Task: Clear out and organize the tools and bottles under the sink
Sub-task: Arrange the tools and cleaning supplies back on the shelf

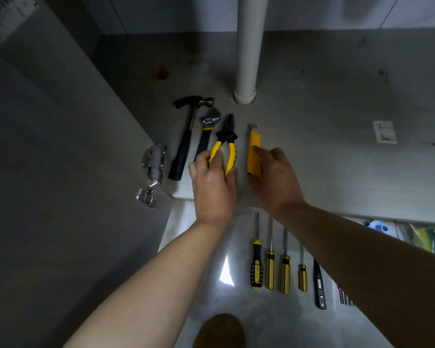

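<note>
On the cabinet floor under the sink lie a black hammer [186, 136], an adjustable wrench [207, 129], yellow-and-black pliers [227, 136] and a yellow utility knife [253, 146], side by side. My left hand [212, 187] grips the pliers' handles with curled fingers and thumb. My right hand [276, 177] rests on the utility knife's lower end, its fingers around the body. Several yellow-handled screwdrivers [270, 270] and a black tester pen [320, 287] lie in a row on the floor below the cabinet edge.
A white drain pipe [249, 46] rises from the cabinet floor just behind the tools. The open cabinet door [48, 159] with its metal hinge [152, 169] stands at left. A white sticker [384, 131] sits at right. Bottles and bags [427, 237] show at far right.
</note>
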Motion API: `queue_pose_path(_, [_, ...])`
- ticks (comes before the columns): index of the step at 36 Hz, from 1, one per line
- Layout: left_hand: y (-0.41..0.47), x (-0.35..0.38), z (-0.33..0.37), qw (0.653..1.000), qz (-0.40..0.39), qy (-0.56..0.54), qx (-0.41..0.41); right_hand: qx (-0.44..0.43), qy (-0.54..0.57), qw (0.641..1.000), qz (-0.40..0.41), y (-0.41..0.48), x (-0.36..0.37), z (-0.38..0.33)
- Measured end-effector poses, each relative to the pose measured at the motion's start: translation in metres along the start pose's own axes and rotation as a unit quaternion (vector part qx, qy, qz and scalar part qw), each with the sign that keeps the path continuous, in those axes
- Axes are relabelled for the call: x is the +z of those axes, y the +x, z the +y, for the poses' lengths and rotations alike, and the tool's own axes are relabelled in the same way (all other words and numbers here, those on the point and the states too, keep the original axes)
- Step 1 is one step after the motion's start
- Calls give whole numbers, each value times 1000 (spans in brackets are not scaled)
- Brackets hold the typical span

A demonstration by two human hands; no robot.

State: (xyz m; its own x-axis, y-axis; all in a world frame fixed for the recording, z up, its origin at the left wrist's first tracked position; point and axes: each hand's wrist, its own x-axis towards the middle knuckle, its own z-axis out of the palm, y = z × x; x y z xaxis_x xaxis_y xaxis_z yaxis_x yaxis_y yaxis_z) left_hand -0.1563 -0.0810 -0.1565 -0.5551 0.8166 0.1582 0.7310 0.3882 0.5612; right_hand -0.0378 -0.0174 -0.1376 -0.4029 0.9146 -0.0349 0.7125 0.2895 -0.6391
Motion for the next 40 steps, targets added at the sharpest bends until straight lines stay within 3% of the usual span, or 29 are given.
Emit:
queue_pose_path(13, [-1,1,-2,1000,-7,-4,7,0,23,1000,-22,4,4,5])
queue_pose_path(21, [-57,-10,-1,995,40,-21,88,-32,50,998,14,-58,-19,20])
queue_pose_path(26, [-119,4,-20,981,-119,-55,144,16,24,998,-62,-111,-19,42])
queue_pose_path(31, [-150,22,-38,949,-308,-38,47,143,-19,973,-179,-150,0,57])
queue_pose_path(35, [-152,30,-39,932,-362,-9,-8,197,-46,954,-219,-159,17,54])
queue_pose_path(40, [-149,34,-33,932,-360,20,-26,239,-80,937,-241,-157,39,50])
